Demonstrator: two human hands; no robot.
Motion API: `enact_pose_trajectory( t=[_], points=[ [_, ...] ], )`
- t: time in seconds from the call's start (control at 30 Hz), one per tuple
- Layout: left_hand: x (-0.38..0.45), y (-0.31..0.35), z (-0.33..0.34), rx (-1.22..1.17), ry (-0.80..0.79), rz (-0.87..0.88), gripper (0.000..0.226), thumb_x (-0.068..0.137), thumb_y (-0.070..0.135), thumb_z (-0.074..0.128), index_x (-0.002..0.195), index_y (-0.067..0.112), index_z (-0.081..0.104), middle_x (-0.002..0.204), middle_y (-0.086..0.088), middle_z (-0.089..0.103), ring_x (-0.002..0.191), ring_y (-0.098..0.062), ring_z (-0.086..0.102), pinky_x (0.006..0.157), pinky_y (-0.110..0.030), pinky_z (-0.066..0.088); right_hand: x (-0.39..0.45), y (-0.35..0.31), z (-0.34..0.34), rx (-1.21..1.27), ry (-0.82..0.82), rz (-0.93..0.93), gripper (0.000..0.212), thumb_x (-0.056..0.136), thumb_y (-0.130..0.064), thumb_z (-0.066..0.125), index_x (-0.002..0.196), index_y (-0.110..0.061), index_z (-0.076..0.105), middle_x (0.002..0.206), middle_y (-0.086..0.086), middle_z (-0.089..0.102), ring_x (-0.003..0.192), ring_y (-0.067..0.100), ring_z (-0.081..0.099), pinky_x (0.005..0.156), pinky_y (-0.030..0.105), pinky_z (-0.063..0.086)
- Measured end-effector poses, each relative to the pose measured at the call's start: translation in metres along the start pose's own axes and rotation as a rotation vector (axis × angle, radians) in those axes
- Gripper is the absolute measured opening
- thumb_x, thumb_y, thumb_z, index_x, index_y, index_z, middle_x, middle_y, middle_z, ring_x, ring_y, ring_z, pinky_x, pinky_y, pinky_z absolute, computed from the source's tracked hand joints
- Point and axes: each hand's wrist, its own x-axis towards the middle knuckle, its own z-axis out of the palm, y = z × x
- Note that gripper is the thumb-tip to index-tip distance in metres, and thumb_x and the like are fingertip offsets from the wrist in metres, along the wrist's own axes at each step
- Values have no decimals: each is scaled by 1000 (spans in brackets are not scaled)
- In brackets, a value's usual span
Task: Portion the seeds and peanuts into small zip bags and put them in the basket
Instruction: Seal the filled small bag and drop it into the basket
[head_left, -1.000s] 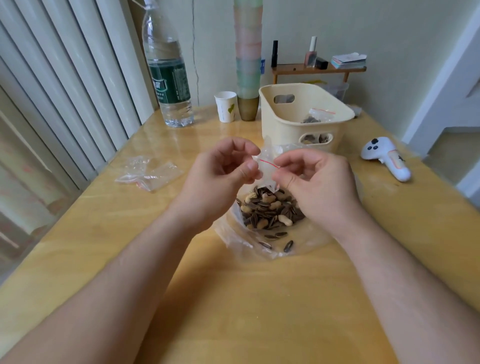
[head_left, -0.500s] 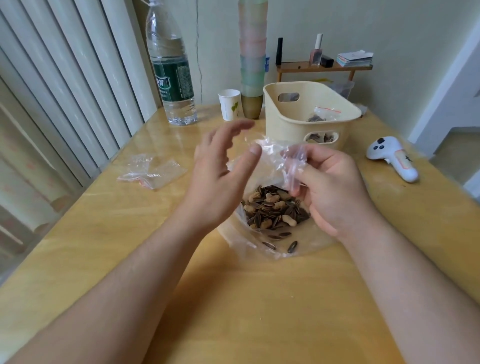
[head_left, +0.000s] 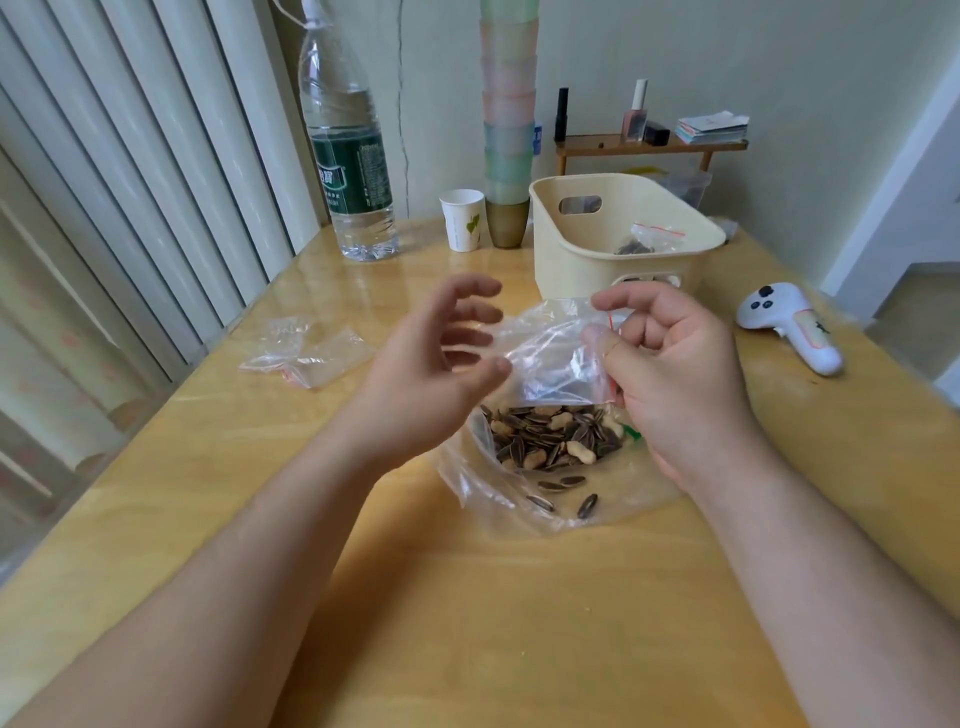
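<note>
Right hand: at 3 o'clock of the frame centre, raised above the counter; fingers curled, thumb and forefinger pinching the red-striped edge of a small zip bag.
Small zip bag: clear, apparently empty, held open-side toward 9 o'clock, hanging just above the seed pile.
Left hand: at 9 o'clock of the small zip bag, fingers spread apart and loosely bent, gripping nothing; thumb tip close to the bag's edge, contact not clear.
Seeds and peanuts: dark striped seeds mixed with pale peanuts, heaped in a large clear bag lying open on the counter, at 6 o'clock of the held bag; a few loose seeds at the heap's 6 o'clock edge.
Basket: cream plastic, at 12 o'clock of the hands, holding a filled zip bag with a red strip.
Spare bags: crumpled clear pile at 9 o'clock, well apart from the left hand.
Far edge of counter: water bottle at 11 o'clock, paper cup beside a tall stack of pastel cups, just left of the basket.
White controller: lying flat at 3 o'clock, near the counter's right edge.
Small shelf: behind the basket at 1 o'clock, carrying bottles and papers.
</note>
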Motion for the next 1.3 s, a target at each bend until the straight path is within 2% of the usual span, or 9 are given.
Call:
enact_pose_trajectory(
  t=[0.13,0.2,0.4,0.53,0.67,0.93,1.1,1.2,1.3],
  points=[
    [-10,10,10,297,-99,290,80,74,55,87,141,31,51,136,14,60,135,-14,53,113,-34,41,-6,-2,8,-9,-70,39,16,96,-6,72,98,-22,71,52,4,48,41,19,52,53,39,52],
    [-11,12,19,359,-154,327,88,71,54,91,141,23,49,136,13,60,134,-12,54,112,-39,44,-9,-2,12,-25,-115,55,16,96,-7,72,99,-22,70,51,3,49,41,17,52,51,32,48],
    [-12,10,17,253,-197,187,91,67,57,90,140,26,45,124,10,69,119,-11,64,103,-33,52,-8,-2,9,-55,-127,61,21,93,-3,74,98,-21,62,49,-1,49,40,15,49,49,33,46],
    [-13,13,19,321,-197,131,91,63,68,83,142,31,54,120,21,70,122,5,60,101,-15,43,-8,-1,8,-88,-129,20,25,91,-2,75,100,-19,59,48,1,49,39,17,49,47,32,47],
    [-12,13,23,300,-187,99,80,66,55,92,137,31,64,117,24,72,119,12,60,95,-4,37,-9,-2,6,-104,-115,14,27,92,0,74,101,-21,59,48,1,48,37,19,49,48,34,50],
    [-11,11,24,173,-152,65,60,67,42,98,120,30,71,114,14,75,115,-3,67,101,-19,46,-13,-5,8,-67,-152,74,28,92,0,73,103,-23,62,52,7,50,42,23,50,46,34,46],
    [-7,1,18,-46,-73,-14,62,62,53,91,118,33,73,117,-2,76,111,-13,69,109,-46,51,-10,-19,-11,-8,-137,120,16,96,-2,67,100,-17,66,61,8,61,47,21,54,44,24,42],
    [-5,0,16,-164,-73,-48,64,64,47,93,121,28,72,121,-8,75,110,-23,71,110,-53,51,-7,-25,-34,-286,-111,123,17,95,-12,70,81,-22,69,63,3,66,51,17,55,50,27,45],
    [-5,1,15,-222,-94,-63,66,66,41,93,125,22,70,122,-11,75,113,-32,71,107,-53,53,-15,-22,-52,-1017,-254,82,12,88,-33,71,77,-32,68,75,-11,69,70,6,61,66,31,51]
  ],
)
